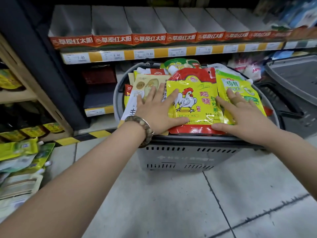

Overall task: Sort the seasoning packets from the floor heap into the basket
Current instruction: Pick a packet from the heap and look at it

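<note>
I see both hands lying flat on the load in the grey basket [180, 157], fingers straight & spread, nothing pinched. L hand [154, 112] rests on the beige pkt [145, 85] at the basket's left side, w/ index finger and thumb on the rooster pkt [197, 100], which lies top-centre of the basket. R hand [243, 117] presses the green-yellow pkt [240, 86] at the basket's right side, thumb on the rooster pkt's btm edge. Pkts are stacked above the basket's rim. The floor heap [22, 162] lies well left of the basket. There's a beaded bracelet [145, 127] on the L wrist. A second basket [295, 86] stands just right of the grey one.
</note>
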Available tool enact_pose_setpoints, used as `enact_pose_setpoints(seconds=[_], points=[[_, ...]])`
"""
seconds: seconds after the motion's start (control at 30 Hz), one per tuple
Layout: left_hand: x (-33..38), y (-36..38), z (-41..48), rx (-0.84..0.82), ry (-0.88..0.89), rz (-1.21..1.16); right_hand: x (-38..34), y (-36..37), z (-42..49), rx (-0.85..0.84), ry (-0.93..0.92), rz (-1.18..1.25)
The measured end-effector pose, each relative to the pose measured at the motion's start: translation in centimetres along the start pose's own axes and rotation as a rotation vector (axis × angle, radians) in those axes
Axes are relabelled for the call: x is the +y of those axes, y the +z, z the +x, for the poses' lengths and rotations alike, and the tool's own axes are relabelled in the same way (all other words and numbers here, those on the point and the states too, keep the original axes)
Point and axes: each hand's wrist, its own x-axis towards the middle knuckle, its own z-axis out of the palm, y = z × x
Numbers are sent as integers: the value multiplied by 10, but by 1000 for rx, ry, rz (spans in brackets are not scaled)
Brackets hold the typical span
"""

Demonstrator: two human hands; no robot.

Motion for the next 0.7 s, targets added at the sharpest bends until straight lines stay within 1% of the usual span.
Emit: enact_pose_setpoints(seconds=[0.17, 0.27, 0.33, 0.4, 0.5, 0.6, 0.7], points=[[-9, -9, -15, 80, 4, -122, -31, -6, -2, 144, -49, 87], [-24, -22, -29, 216, -12, -287, -68, -14, 2, 237, -117, 139], [-41, -30, -48, 323, -26, -368, -98, -20, 3, 251, -182, 205], [-65, -36, -75, 404, -73, -426, -130, -22, 2, 242, -259, 253], [-106, -36, -121, 438, -163, -438, -182, -15, -4, 209, -366, 306], [-149, -29, -170, 469, -258, -399, -238, 8, -6, 85, -483, 368], [-189, -9, -219, 465, -366, -396, -296, 46, 1, -37, -555, 359]])
